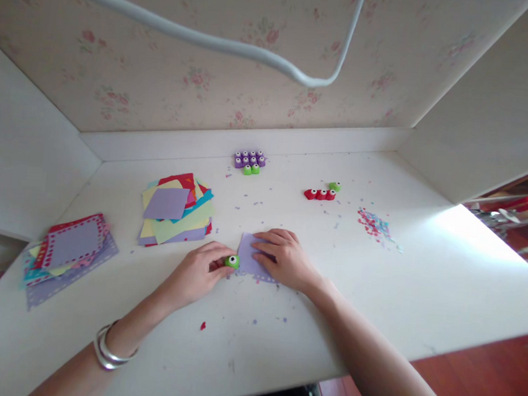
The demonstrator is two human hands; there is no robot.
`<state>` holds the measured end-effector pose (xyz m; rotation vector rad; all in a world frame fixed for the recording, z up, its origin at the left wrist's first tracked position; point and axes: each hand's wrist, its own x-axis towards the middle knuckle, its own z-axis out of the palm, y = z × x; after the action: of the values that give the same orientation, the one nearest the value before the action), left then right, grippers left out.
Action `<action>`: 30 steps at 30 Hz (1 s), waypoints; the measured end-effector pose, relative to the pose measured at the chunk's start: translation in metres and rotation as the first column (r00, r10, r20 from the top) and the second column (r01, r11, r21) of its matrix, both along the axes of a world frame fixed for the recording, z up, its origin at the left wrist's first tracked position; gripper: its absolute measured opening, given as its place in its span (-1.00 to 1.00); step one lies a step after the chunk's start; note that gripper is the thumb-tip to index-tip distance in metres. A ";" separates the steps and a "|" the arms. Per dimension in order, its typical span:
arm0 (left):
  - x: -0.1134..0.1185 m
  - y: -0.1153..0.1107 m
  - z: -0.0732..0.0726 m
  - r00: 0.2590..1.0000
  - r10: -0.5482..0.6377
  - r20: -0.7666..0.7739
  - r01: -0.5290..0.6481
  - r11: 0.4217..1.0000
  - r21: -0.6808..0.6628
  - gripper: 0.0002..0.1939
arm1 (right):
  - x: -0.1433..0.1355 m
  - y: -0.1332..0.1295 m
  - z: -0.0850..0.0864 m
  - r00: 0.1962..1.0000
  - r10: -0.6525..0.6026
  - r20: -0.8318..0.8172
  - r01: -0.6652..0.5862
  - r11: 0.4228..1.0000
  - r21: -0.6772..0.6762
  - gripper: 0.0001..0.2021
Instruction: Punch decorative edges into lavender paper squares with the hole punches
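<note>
My left hand is closed on a small green craft punch with a white top and a dark star mark. The punch sits at the left edge of a purple sheet of paper; whether the paper is inside its slot I cannot make out. A row of punched holes runs along the near edge of that sheet. Flat on the paper's right part lies my right hand, fingers stretched out to the left and covering much of it.
Left of my hands are a pile of coloured paper and a stack of punched sheets. Farther back stand purple punches, red punches and a green punch. Confetti lies right; a white cable hangs above.
</note>
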<state>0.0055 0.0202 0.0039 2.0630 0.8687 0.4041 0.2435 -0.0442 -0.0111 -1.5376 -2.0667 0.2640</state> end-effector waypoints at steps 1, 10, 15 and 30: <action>-0.001 0.002 -0.001 1.000 0.007 0.005 -0.007 1.000 -0.001 -0.78 | 0.000 0.000 0.000 1.000 0.002 0.000 -0.002 1.000 -0.001 -0.78; -0.015 0.013 0.002 0.993 0.116 -0.034 -0.115 0.993 0.032 -0.70 | -0.001 0.000 0.001 1.000 0.001 -0.022 -0.001 1.000 0.005 -0.78; 0.010 0.022 0.010 0.993 0.121 0.010 -0.122 0.990 0.071 -0.62 | -0.006 0.000 0.009 0.980 -0.090 -0.175 0.102 0.993 0.064 -0.77; 0.101 0.037 0.013 0.985 -0.035 0.171 0.018 0.995 0.102 -0.56 | 0.021 0.008 0.012 0.693 -0.223 -0.685 0.221 0.971 -0.093 -0.76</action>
<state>0.1066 0.0568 0.0173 2.0924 0.7291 0.6139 0.2641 -0.0362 0.0010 -1.3797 -1.2698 0.6436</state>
